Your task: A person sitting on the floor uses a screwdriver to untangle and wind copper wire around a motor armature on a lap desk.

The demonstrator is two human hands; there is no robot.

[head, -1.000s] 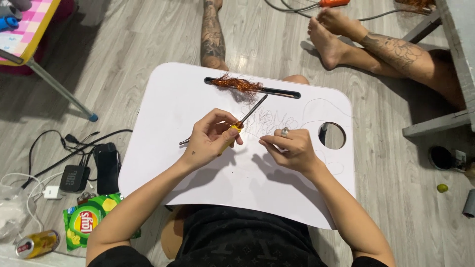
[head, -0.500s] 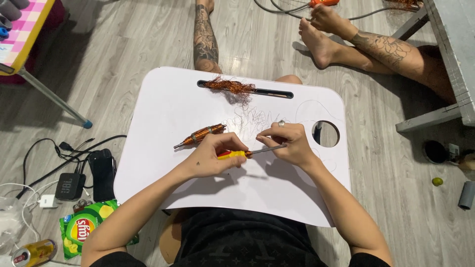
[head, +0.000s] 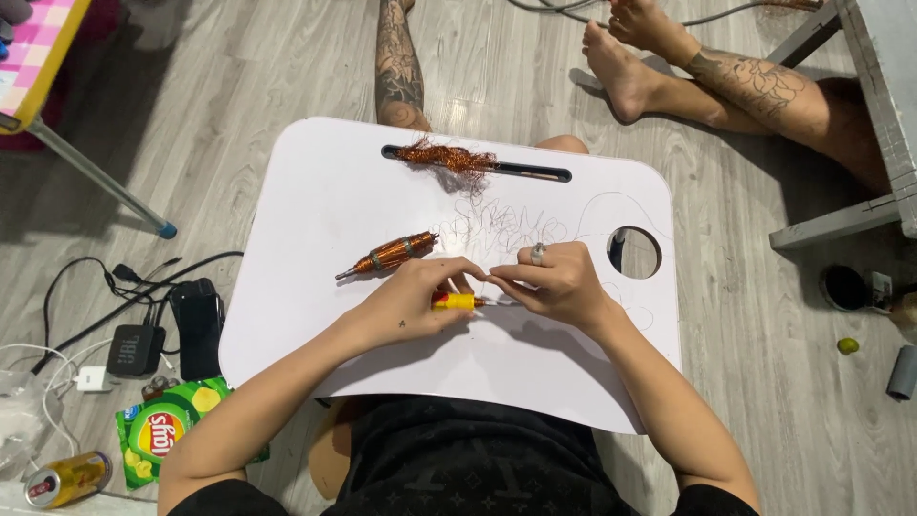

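"What did the hands hold?"

"The left hand (head: 411, 306) and right hand (head: 554, 285) met on the white lap table (head: 315, 229). Their fingers pinched a small yellow tool (head: 453, 301)."

"And the copper rotor (head: 390, 255)?"

"It lay just beside the left hand."

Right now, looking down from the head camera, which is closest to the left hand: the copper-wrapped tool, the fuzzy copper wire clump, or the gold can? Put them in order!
From the left hand:
1. Copper-wrapped tool, just above it on the white tray.
2. Copper wire clump, farther up by the tray's top slot.
3. Gold can, on the floor, far lower left.
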